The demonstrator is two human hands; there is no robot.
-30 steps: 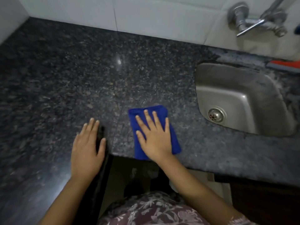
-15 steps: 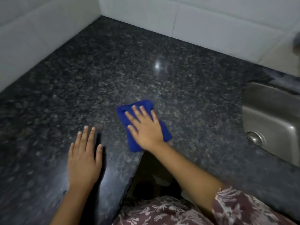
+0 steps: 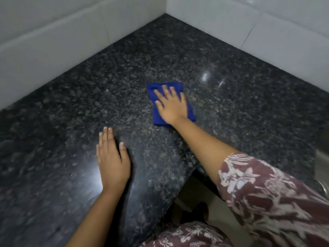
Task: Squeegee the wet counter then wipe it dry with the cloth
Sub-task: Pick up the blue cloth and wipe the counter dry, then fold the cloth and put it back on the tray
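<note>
The counter (image 3: 231, 72) was dark speckled granite, polished enough to throw back two bright glints of light, and it ran into a corner where white tiled walls (image 3: 44, 50) met. Its front edge cut inward at an angle just ahead of my body. At the far right a sliver of dull steel sink (image 3: 322, 168) showed.

The cloth (image 3: 156, 111) was deep blue, soft and thick-looking, folded into a rough rectangle with rounded corners. It lay flat on the granite, well out from the walls and near the middle of the corner stretch.

My right hand (image 3: 171, 106) lay palm-down on top of the cloth, fingers (image 3: 166, 90) extended and slightly spread, pressing it to the stone rather than gripping it. They were blurred, so I could not tell more.

My left hand (image 3: 112, 157) rested flat on the bare granite, nearer the edge and apart from the cloth, fingers straight and close together, thumb out to the side, holding nothing. My maroon sleeve (image 3: 267, 193) carried a pale floral print.
</note>
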